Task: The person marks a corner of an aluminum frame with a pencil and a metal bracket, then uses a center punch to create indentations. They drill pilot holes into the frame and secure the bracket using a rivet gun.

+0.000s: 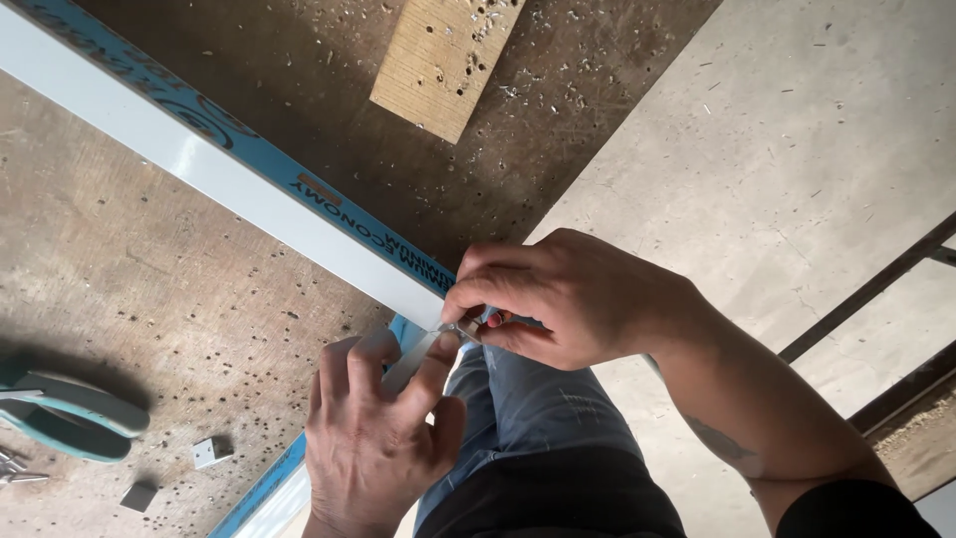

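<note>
A long white aluminium profile (229, 179) with blue protective film along one edge lies diagonally across a worn, drilled wooden bench (149, 289). Its near end reaches the bench edge. My left hand (373, 438) pinches the end of the profile between thumb and fingers. Just beyond it, my right hand (558, 294) is closed around a small tool with a red part and a metal tip (468, 327). The tip touches the profile's end. My fingers hide most of the tool.
A light wooden block (443, 60) full of drill holes lies at the top, amid metal shavings. A teal-handled tool (65, 413) rests at the left edge. Two small white pieces (206, 452) lie near it. Concrete floor (757, 130) and dark metal bars (876, 289) show on the right.
</note>
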